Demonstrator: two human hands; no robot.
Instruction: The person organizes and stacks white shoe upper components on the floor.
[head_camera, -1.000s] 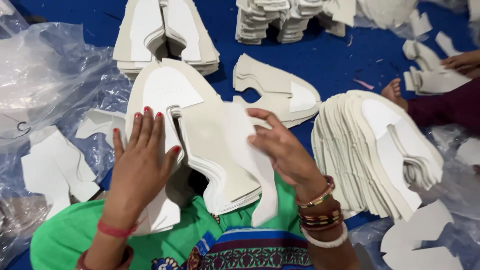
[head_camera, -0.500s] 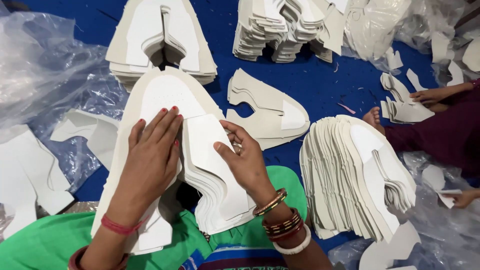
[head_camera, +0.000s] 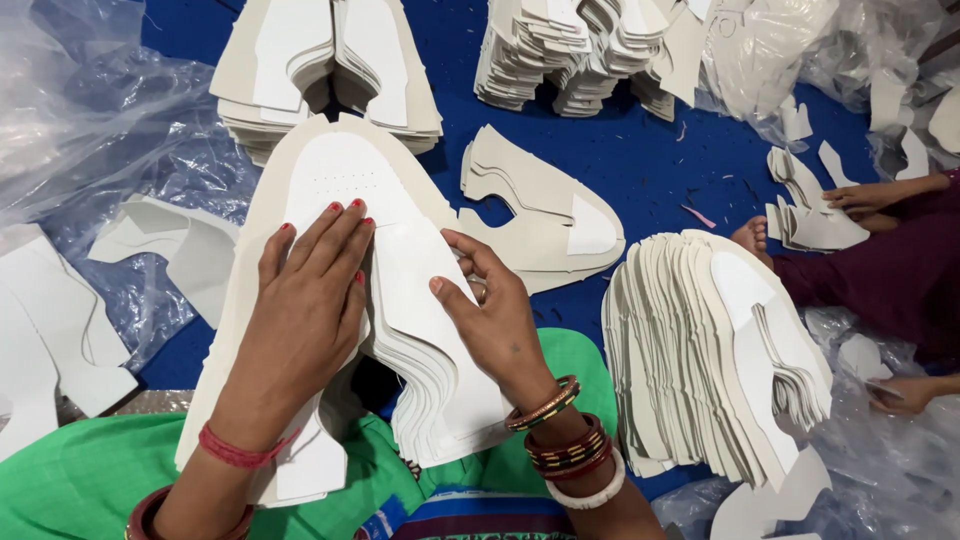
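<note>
Blue cloth covers the floor, strewn with cut white pieces and flanked by crumpled clear plastic sheeting. On the person's green-clad lap rests a thick stack of white cut-outs, shaped like shoe uppers, its long axis running from the rounded tip far from the body down to the split tails at the knees. The left hand lies flat on the left half of the stack, fingers spread and pressing down, closed on nothing. The right hand sits just to the right, thumb on top of the fanned edge of the right tails and fingers curled behind, apparently pinching a few sheets, though how many is hard to tell. The stack therefore lies directly under and between both hands, the right one nearer the loose edges.

Beside the right knee a second fanned pile leans on its side. Further off stand two tall stacks and a single flat pair of pieces. At the right edge, another person's hand holds small offcuts.
</note>
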